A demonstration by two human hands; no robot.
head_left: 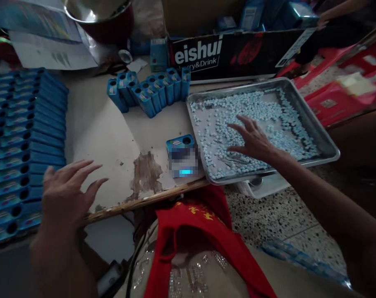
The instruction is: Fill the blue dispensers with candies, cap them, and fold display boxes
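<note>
My right hand (251,138) hovers over a metal tray (327,151) of small pale blue tablets (246,103), its fingers spread and holding nothing I can see. To the left, my left hand (71,182) is held above the table edge with its fingers apart, beside packed rows of small blue boxes (48,111). A single blue box (178,142) with a round hole in its top stands at the table's front edge, left of the tray; its lower part is blurred out. Several more blue boxes (158,91) with such holes stand in a loose line farther back.
Behind the tray stands a black printed carton (228,56) with blue packs in it. A metal bowl (104,20) and papers (51,49) lie at the back left. Red stools (333,103) are at the right, near another person's arm (339,10). The wooden table edge (147,196) is worn.
</note>
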